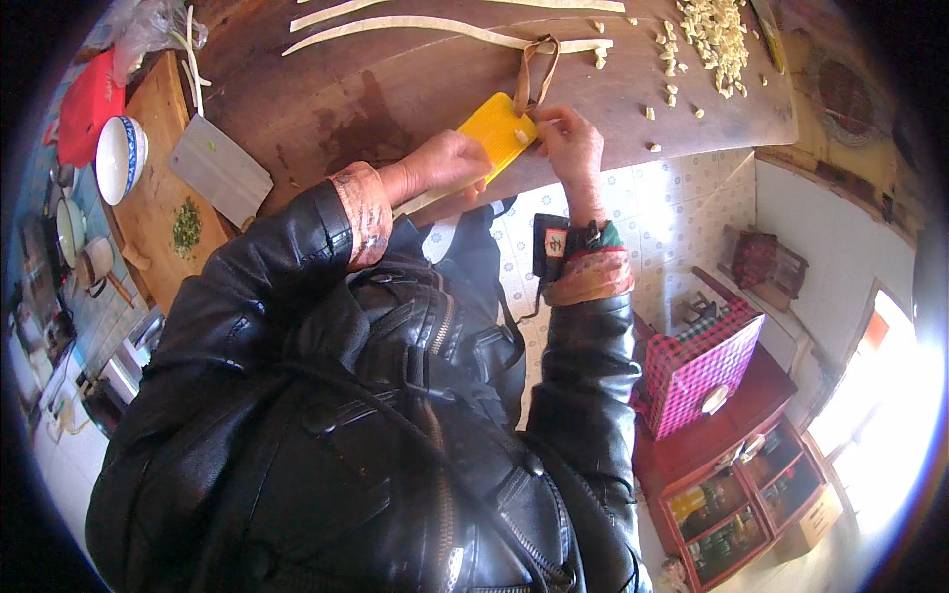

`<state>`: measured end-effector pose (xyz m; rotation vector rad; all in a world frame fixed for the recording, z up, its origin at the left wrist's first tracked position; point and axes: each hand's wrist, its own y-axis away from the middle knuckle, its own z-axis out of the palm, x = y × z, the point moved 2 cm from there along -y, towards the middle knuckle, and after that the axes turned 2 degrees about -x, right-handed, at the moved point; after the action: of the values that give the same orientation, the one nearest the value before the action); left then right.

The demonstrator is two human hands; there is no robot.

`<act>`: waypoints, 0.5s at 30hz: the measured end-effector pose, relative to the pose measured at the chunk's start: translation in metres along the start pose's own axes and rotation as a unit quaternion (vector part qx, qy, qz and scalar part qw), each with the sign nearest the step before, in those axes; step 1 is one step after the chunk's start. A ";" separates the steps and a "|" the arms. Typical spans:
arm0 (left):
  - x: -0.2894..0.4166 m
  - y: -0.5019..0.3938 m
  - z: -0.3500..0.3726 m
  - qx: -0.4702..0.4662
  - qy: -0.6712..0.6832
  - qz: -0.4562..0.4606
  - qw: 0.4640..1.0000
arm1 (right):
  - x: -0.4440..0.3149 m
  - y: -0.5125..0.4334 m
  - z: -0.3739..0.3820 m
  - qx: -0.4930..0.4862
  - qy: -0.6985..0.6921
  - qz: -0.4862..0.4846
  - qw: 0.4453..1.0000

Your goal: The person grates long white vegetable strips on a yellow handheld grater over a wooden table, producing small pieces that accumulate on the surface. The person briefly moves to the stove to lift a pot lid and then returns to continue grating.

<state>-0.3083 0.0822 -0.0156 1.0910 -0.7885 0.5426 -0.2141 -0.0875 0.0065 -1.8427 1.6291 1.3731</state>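
My left hand (458,163) is closed on a pale dough strip (426,200), over the lower end of a yellow ridged board (498,133). Whether it also grips the board is hidden. A small dough piece (522,137) lies on the ridges near the board's upper end, where a brown strap loop (525,78) is attached. Beside that end is my right hand (571,141), its fingers bent and thumb near the board's edge; what they pinch cannot be told. Long dough strips (445,24) lie on the wooden table (430,81), beyond the board.
Small shaped dough pieces (715,44) are heaped at the table's far right, with several scattered nearer. At left, a cleaver (222,167) and chopped greens (187,226) lie on a wooden cutting board (159,185), beside a blue-rimmed bowl (115,159). The table's near edge curves below my right hand.
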 end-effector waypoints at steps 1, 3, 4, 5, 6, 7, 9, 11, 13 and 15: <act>0.000 0.000 -0.001 -0.008 0.017 0.004 1.000 | -0.004 0.004 0.000 0.052 0.010 -0.021 0.998; 0.000 0.003 -0.001 -0.015 0.061 0.009 0.998 | -0.013 0.015 0.008 0.039 0.071 -0.054 0.995; 0.000 0.004 0.000 -0.015 0.085 0.013 0.996 | -0.017 0.022 0.014 -0.024 0.122 -0.067 0.990; 0.001 0.005 0.000 -0.016 0.110 0.016 0.994 | -0.020 0.030 0.019 -0.107 0.179 -0.055 0.976; 0.001 0.007 0.000 -0.018 0.101 0.020 0.994 | -0.023 0.032 0.016 -0.030 0.218 -0.023 0.975; 0.003 0.007 0.001 -0.017 0.094 0.026 0.995 | -0.028 0.037 0.010 0.072 0.211 -0.075 0.972; 0.005 0.010 0.001 0.002 0.092 0.038 0.995 | -0.037 0.044 0.000 0.220 0.183 -0.168 0.943; 0.009 0.011 0.003 0.023 0.094 0.073 0.993 | -0.032 0.046 0.006 0.033 0.116 -0.057 0.991; 0.013 0.012 0.001 0.014 0.078 0.071 0.994 | -0.025 0.050 0.018 -0.135 -0.064 0.036 0.988; 0.015 0.015 -0.001 0.006 0.071 0.069 0.995 | -0.019 0.049 0.022 -0.111 -0.080 0.026 0.990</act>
<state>-0.3093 0.0887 0.0043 1.0026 -0.7405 0.7348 -0.2658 -0.0741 0.0278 -1.7625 1.5051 1.7385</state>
